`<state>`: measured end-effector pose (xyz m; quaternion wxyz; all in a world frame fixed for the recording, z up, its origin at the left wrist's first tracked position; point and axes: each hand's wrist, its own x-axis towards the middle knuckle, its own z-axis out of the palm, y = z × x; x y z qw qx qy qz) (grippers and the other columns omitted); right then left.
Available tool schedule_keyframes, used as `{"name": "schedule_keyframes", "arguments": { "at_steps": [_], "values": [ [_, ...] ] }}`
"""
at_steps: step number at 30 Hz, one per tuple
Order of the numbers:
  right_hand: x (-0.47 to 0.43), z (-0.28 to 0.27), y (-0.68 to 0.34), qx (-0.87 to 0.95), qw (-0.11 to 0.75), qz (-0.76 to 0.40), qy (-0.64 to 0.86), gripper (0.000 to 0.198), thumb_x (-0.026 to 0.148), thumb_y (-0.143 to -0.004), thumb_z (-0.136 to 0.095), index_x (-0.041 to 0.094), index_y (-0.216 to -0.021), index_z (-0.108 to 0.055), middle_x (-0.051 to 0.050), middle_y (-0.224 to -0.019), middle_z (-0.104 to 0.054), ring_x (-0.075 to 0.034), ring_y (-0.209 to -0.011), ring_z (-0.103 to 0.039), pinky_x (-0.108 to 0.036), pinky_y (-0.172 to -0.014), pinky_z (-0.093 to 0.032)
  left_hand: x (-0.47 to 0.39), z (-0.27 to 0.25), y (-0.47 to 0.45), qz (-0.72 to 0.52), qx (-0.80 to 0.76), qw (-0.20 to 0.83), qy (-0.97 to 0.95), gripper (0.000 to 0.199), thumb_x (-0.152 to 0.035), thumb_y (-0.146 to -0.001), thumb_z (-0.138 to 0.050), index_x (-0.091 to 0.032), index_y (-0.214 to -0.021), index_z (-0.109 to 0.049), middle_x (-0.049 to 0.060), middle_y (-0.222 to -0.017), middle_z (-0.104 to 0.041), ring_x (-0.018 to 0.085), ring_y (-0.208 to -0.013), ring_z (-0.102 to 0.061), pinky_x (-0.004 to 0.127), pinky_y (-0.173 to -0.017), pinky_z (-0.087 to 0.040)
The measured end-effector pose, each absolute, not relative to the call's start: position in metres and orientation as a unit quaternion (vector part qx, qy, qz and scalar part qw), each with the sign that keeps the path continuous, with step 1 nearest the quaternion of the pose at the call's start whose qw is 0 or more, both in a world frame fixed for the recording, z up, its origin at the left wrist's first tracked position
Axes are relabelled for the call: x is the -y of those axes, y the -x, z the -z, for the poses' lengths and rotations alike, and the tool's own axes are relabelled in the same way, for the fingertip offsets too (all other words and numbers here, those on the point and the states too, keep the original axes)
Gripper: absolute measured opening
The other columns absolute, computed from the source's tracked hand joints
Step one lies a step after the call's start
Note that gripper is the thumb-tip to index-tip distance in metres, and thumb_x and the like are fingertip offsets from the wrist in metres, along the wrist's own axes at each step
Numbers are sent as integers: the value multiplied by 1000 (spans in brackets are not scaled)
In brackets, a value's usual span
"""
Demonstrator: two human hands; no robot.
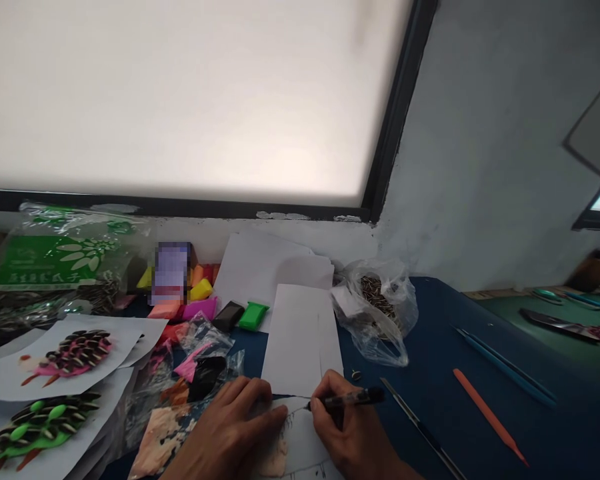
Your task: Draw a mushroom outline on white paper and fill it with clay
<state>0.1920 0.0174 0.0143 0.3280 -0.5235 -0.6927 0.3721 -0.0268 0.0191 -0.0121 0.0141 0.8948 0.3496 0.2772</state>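
Observation:
My right hand [347,427] grips a black pen [367,397], its tip touching a white sheet [303,443] that bears dark drawn lines. My left hand [230,427] lies flat at the left edge of that sheet, thumb stretched toward the pen tip. A pale peach piece [275,457], perhaps clay, shows just below the left thumb. Directly beyond both hands is a blank white sheet [300,340]. To the left of my left hand, peach clay [160,433] sits on clear film. The lower part of the drawn sheet runs out of view.
Sheets with seed-and-clay hedgehogs [75,353] lie at left, before a green seed bag [55,260]. Clay packs [253,316] and a bag of seeds [380,300] stand behind. Right: a craft knife [420,427], an orange tool [487,413] and blue tweezers [505,367].

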Motion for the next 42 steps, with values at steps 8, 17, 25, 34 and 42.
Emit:
{"name": "schedule_keyframes", "arguments": {
  "at_steps": [8,17,25,34,42],
  "values": [
    [-17,-16,-191,703,299,-388,515,24,43,-86,-45,21,-75,-47,1,-62,-47,-15,-55,-43,-27,-52,-32,-19,12,26,-281,-346,18,-895,19,-34,-101,-54,-26,-115,-63,8,-104,-60,24,-85,-56,34,-70,-46],
    [-18,-14,-191,705,287,-393,516,27,45,-87,-44,21,-77,-48,0,-62,-51,-16,-55,-46,-28,-52,-33,-19,12,27,-270,-352,23,-896,19,-30,-100,-54,-27,-116,-63,8,-105,-60,25,-87,-57,35,-72,-47],
    [-17,-13,-191,716,284,-366,522,25,44,-86,-45,22,-74,-46,2,-59,-47,-15,-53,-43,-27,-50,-30,-19,12,26,-288,-344,9,-894,24,-29,-105,-42,-26,-115,-63,9,-104,-61,24,-86,-57,35,-72,-48],
    [-18,-11,-193,717,287,-374,513,22,40,-87,-46,22,-76,-47,2,-59,-47,-15,-53,-44,-26,-50,-30,-21,15,25,-297,-345,-11,-891,20,-24,-100,-51,-26,-114,-65,8,-103,-62,24,-84,-57,32,-69,-47],
    [-18,-14,-192,712,288,-383,513,21,40,-86,-47,22,-74,-45,4,-58,-43,-14,-52,-41,-26,-50,-29,-18,11,26,-272,-355,12,-894,21,-24,-101,-49,-27,-116,-63,8,-105,-60,25,-87,-56,33,-70,-46]
  ]
}}
